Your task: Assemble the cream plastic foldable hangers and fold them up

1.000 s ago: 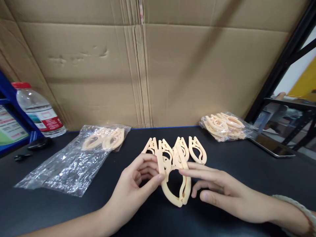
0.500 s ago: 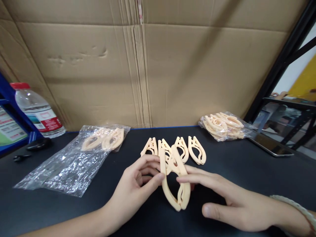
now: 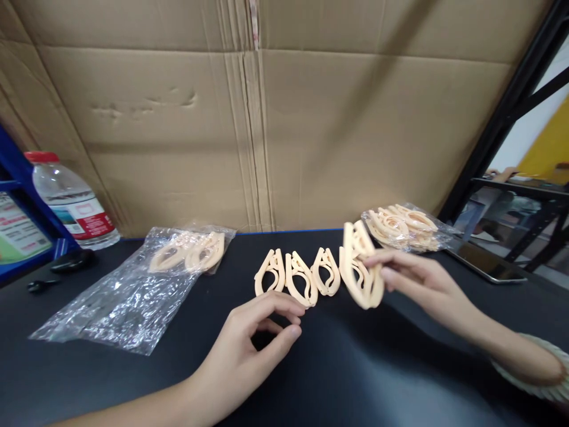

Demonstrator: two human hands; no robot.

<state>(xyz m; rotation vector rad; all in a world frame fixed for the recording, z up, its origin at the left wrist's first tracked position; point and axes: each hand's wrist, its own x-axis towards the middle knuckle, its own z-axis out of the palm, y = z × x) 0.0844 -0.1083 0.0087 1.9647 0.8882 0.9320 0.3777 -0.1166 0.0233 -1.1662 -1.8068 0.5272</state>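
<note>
My right hand [image 3: 415,276] pinches a cream plastic folding hanger [image 3: 376,290] by its right side. That hanger is folded up and held above the table, overlapping the rightmost of several like ones in a row. In the row, one folded hanger [image 3: 269,261] lies at the left end, another [image 3: 290,279] beside it, and a third [image 3: 332,287] further right. My left hand [image 3: 253,338] is open and empty, thumb and fingers curved apart. Its fingertips are at the lower end of the second hanger; whether they touch it I cannot tell.
A clear plastic bag [image 3: 111,308] with folded hangers lies at left, and another filled bag [image 3: 402,228] at back right. Beside that is a phone [image 3: 489,261]. A water bottle [image 3: 84,207] and a black object [image 3: 73,261] are far left. Cardboard [image 3: 333,136] walls the back.
My left hand has let go of the hanger. My right hand now holds it and has carried it right and back, toward the right end of the row.
</note>
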